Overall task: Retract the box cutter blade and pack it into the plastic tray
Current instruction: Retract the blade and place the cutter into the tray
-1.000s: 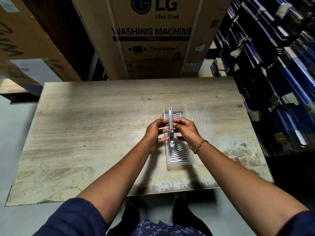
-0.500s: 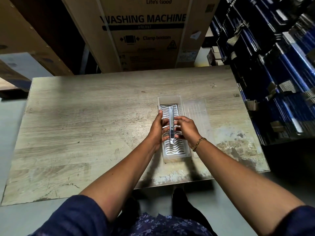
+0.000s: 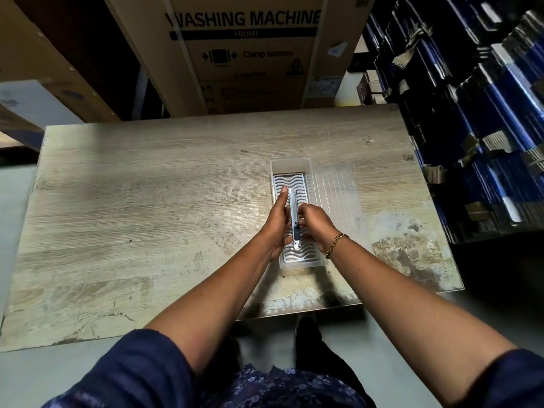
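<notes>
A slim silver box cutter (image 3: 295, 219) lies lengthwise over the clear plastic tray (image 3: 290, 166), which has a white wavy liner inside. My left hand (image 3: 276, 223) grips the cutter along its left side, with the fingers stretched towards its far end. My right hand (image 3: 313, 222), with a gold bracelet at the wrist, holds the cutter's right side near the dark slider. I see no blade sticking out of the far end. Whether the cutter rests on the liner or hangs just above it I cannot tell.
A clear flat lid (image 3: 338, 195) lies on the worn wooden table (image 3: 147, 207) just right of the tray. A large washing-machine carton (image 3: 244, 54) stands behind the table. Stacks of dark blue boxes (image 3: 485, 113) crowd the right side.
Both hands have lowered the cutter towards the tray. My left fingers now reach further along the cutter. The camera has tilted down.
</notes>
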`<state>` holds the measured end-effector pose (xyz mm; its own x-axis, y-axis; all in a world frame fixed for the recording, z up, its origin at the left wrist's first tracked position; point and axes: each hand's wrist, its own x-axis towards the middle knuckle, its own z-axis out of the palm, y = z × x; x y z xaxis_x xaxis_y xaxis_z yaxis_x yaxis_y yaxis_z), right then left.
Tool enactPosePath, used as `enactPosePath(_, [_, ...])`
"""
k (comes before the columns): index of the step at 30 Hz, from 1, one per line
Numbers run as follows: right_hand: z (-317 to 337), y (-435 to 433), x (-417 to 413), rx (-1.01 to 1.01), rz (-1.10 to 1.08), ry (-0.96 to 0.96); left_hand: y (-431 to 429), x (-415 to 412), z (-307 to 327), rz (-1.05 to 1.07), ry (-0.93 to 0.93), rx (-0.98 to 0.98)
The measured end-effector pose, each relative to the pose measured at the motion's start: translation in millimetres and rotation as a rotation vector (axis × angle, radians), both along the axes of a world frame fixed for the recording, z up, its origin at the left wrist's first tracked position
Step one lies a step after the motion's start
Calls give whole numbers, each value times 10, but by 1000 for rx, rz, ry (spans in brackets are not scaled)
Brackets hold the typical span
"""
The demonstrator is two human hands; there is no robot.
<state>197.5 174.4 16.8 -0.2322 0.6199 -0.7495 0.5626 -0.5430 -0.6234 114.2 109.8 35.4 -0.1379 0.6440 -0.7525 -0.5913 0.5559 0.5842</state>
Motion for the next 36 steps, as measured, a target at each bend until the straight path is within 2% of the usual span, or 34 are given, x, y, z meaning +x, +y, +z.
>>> enactPosePath(21, [-17, -19, -194, 14, 43, -112, 66, 26, 38, 36, -152, -56])
enactPosePath(36, [22, -7, -269, -26, 60, -153, 80, 88, -47, 42, -76, -64])
